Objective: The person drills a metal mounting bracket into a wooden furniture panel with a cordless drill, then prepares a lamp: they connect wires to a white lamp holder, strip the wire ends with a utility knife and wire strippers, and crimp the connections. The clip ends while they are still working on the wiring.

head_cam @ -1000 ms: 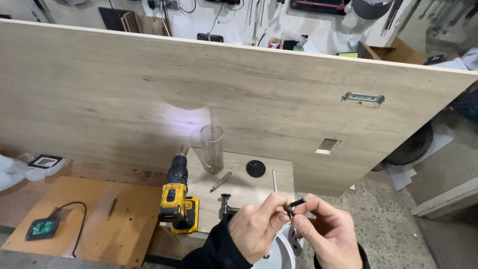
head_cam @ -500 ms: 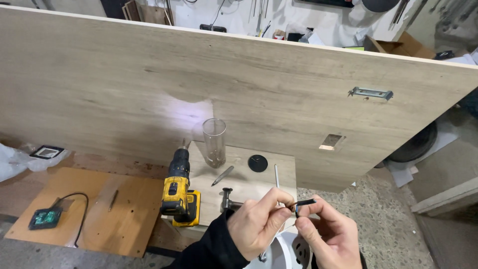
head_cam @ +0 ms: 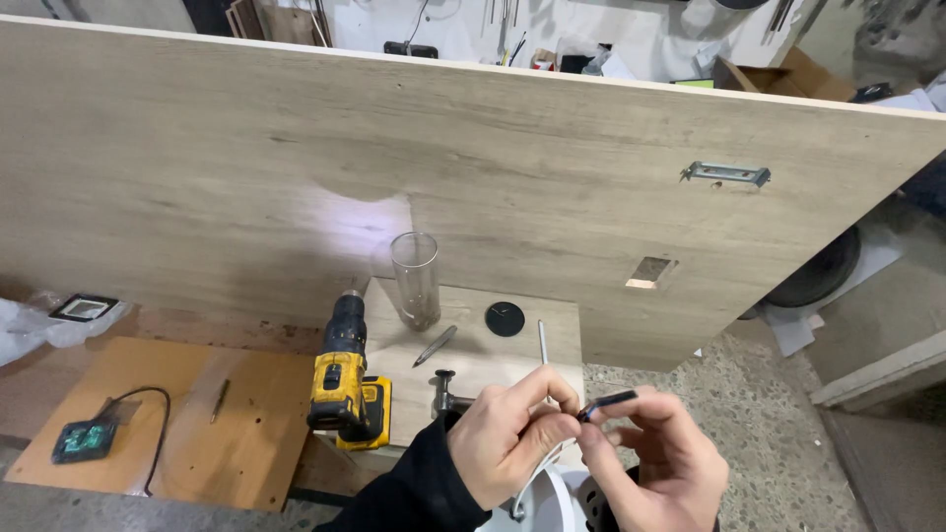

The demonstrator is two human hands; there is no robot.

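Observation:
My left hand [head_cam: 510,438] and my right hand [head_cam: 650,463] meet low in the view, fingertips together. Between them they pinch a small dark, narrow part [head_cam: 606,402], and a thin white wire [head_cam: 537,473] trails down from the left fingers. Both hands hover over a white round object [head_cam: 547,502] at the bottom edge. Just beyond them a small wooden board [head_cam: 473,340] carries a yellow and black cordless drill [head_cam: 347,379], a clear tall glass [head_cam: 415,279], a black round disc [head_cam: 504,318], a metal bit [head_cam: 436,345] and a thin white rod [head_cam: 541,340].
A large wood-grain panel [head_cam: 394,167] stands upright across the view, with a metal bracket [head_cam: 727,174] and a rectangular cut-out [head_cam: 651,272] on its right. A lower board [head_cam: 148,424] at left holds a small green device with a cable [head_cam: 84,438].
The view has tilted down slightly, so the panel and board sit lower. My hands stay together on the small dark part, shifting a little down and right.

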